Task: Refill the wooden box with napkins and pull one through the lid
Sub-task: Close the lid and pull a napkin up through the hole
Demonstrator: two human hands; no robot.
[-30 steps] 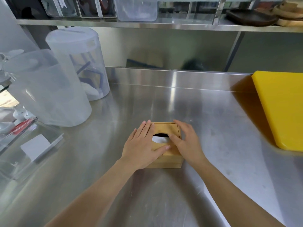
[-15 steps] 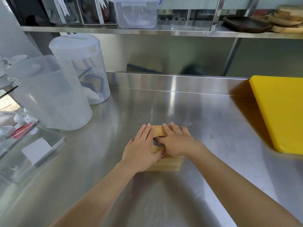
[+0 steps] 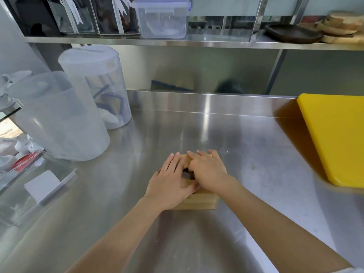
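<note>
From the head view we see the wooden box (image 3: 199,200) on the steel worktop (image 3: 246,154), both our hands flat on its lid: left hand (image 3: 171,184) grip released, right hand (image 3: 208,170) over the slot, its grip hidden; yellow cutting board (image 3: 334,134) well apart.

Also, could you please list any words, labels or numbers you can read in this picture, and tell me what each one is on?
None can be read.
White paper strips in the clear shelf bins: faint marks, too blurred to read.
White card in the clear box on the left: looks blank.
Wooden box, yellow cutting board, lidded tub: no text visible.
</note>
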